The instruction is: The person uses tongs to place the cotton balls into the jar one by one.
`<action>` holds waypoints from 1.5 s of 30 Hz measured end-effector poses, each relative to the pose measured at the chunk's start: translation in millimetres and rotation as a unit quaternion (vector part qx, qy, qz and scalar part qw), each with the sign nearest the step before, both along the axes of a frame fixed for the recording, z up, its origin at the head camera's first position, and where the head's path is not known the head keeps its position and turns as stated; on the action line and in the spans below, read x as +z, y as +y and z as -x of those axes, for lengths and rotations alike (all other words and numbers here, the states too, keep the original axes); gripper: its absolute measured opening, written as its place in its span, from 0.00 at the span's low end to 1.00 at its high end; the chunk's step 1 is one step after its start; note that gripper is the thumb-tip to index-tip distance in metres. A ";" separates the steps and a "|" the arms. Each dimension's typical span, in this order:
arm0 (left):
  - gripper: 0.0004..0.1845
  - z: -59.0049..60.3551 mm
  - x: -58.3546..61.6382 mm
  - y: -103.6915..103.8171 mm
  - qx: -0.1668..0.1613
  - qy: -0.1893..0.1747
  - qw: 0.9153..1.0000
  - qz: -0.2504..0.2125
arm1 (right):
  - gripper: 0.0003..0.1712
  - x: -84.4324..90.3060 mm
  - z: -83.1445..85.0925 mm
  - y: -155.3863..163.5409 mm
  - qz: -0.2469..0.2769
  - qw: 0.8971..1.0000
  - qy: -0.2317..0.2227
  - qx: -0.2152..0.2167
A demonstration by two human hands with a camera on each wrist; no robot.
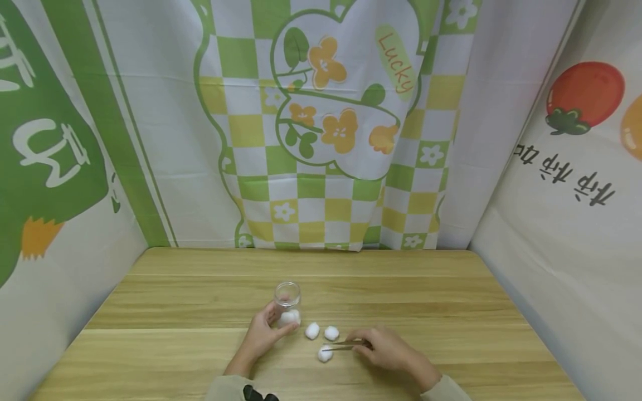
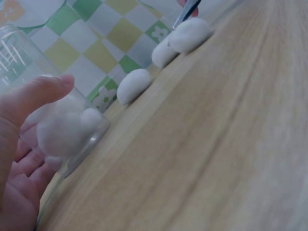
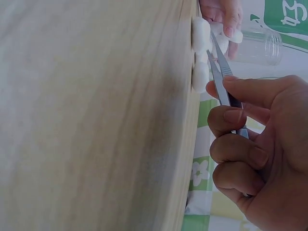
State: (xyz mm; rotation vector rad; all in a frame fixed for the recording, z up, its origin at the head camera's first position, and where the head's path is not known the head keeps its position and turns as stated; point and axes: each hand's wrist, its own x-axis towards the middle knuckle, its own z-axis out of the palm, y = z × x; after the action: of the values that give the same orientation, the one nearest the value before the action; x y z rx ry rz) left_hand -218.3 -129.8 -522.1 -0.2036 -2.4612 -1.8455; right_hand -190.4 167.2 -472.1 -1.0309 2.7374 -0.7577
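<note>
My left hand (image 1: 262,333) holds a clear open-topped jar (image 1: 287,295) upright on the table, thumb in front and fingers behind. White cotton balls (image 2: 65,130) lie at the bottom of the jar. In my right hand (image 1: 388,351) I pinch metal tweezers (image 3: 222,82) between thumb and fingers, the other fingers curled. The tweezers' spread tips reach the nearest loose cotton ball (image 1: 325,353); whether they squeeze it I cannot tell. Two more cotton balls lie just beyond, one (image 1: 312,331) beside the jar and another (image 1: 331,333) to its right.
The wooden table (image 1: 200,301) spreads out around both hands. At its back edge hangs a green and yellow checkered curtain (image 1: 311,211). Printed cloths stand on the left and right sides, one with a tomato (image 1: 584,94). A dark object (image 1: 258,394) shows by the left sleeve.
</note>
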 end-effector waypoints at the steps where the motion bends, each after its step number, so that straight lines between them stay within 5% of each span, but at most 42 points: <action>1: 0.39 0.1 -0.1 0.0 0.000 0.000 1.000 -0.001 | 0.13 -0.1 -0.1 0.0 -0.001 1.000 -0.003 0.000; 21: 0.40 0.6 -1.4 -1.5 -0.002 0.006 1.000 0.004 | 0.10 3.6 0.6 -6.7 -0.040 0.999 -0.001 -0.003; 30: 0.37 0.2 -0.7 -0.5 -0.009 0.007 1.000 -0.009 | 0.05 3.4 0.0 -8.2 -0.069 0.996 0.061 0.005; 45: 0.34 0.2 -2.2 -0.2 -0.006 0.016 1.000 -0.012 | 0.07 9.4 0.7 -4.4 -0.040 0.998 0.050 -0.016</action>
State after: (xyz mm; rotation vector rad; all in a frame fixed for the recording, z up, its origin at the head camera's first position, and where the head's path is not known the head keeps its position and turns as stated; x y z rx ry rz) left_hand -218.5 -130.0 -524.3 -0.2439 -2.4205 -1.8610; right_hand -191.1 162.8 -462.7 -1.0374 2.8502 -0.6123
